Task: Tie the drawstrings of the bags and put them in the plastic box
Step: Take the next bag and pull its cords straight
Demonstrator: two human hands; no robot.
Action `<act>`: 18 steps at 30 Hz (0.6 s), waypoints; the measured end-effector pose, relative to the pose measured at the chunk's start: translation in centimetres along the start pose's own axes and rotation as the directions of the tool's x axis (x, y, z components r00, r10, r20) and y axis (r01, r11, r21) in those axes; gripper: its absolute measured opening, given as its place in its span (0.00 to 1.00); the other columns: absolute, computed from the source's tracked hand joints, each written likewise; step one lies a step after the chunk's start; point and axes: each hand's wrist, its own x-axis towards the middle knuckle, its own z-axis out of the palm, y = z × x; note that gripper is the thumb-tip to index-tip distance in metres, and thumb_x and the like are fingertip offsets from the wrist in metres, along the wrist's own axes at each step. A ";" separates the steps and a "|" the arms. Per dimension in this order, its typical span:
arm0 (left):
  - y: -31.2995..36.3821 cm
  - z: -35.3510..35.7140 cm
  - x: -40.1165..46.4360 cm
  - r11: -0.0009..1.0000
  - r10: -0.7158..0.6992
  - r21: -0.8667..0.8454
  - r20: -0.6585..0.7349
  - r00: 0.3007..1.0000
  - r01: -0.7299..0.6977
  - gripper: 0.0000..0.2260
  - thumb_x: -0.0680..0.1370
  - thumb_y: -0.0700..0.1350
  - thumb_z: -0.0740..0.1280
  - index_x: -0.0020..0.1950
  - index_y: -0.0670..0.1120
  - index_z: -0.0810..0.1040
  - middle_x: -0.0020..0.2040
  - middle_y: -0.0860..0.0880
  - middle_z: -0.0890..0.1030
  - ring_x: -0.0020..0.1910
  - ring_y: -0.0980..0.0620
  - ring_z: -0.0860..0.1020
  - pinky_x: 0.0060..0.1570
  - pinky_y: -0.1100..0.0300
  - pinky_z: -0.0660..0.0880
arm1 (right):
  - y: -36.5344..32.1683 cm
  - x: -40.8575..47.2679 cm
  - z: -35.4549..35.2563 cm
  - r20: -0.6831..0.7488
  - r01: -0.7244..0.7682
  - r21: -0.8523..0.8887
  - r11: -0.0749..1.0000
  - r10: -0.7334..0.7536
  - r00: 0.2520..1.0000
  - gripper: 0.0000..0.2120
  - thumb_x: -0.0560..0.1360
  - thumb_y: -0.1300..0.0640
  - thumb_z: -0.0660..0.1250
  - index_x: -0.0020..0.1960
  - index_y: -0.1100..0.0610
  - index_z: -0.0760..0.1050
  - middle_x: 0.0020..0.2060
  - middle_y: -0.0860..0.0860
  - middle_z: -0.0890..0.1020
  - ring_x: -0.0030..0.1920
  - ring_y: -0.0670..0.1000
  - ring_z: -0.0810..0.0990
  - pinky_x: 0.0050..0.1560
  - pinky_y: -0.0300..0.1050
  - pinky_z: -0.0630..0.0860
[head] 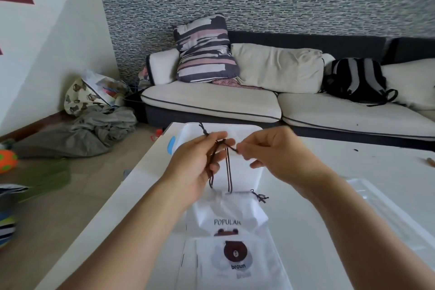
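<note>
A white drawstring bag [229, 213] printed "POPULAR" lies on the white table [329, 195], its neck gathered. Its dark brown drawstring [228, 172] rises from the neck to my hands. My left hand [202, 160] holds loops of the cord wound round its fingers, a knotted end sticking up behind. My right hand [270, 150] pinches the cord's end just right of the left fingertips. A second white bag [237, 263] with a brown bear print lies flat nearer to me. The clear plastic box [195, 130] with a blue handle stands behind my hands.
A clear plastic lid [388, 209] lies on the table to the right. Beyond the table stands a sofa [211, 101] with cushions and a black backpack [357, 80]. Clothes and bags are piled on the floor [77, 136] at the left.
</note>
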 end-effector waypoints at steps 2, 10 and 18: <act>0.5 -0.3 0.0 0.984 -0.068 -0.157 0.094 0.993 0.082 0.10 0.83 0.43 0.62 0.55 0.42 0.82 0.47 0.47 0.86 0.27 0.61 0.74 0.20 0.71 0.64 | 0.5 -0.3 1.0 0.072 -0.054 -0.021 0.998 0.055 0.996 0.04 0.74 0.52 0.74 0.43 0.52 0.86 0.51 0.48 0.85 0.52 0.50 0.83 0.61 0.51 0.78; 1.1 -2.6 0.6 0.837 0.345 0.405 0.133 0.929 -0.368 0.13 0.84 0.42 0.61 0.48 0.45 0.85 0.36 0.46 0.82 0.32 0.52 0.78 0.31 0.63 0.75 | 1.7 -0.3 3.2 0.231 -0.293 0.588 0.754 0.191 0.954 0.09 0.73 0.58 0.73 0.44 0.64 0.79 0.40 0.60 0.83 0.42 0.58 0.85 0.52 0.47 0.83; -0.9 0.4 -1.3 0.902 0.415 0.061 0.145 0.898 -0.427 0.14 0.84 0.41 0.59 0.46 0.43 0.83 0.47 0.39 0.86 0.45 0.44 0.84 0.49 0.49 0.74 | 0.0 0.2 3.7 0.438 -0.512 0.610 0.605 0.281 0.854 0.21 0.82 0.43 0.59 0.39 0.56 0.77 0.33 0.55 0.75 0.30 0.51 0.73 0.33 0.44 0.79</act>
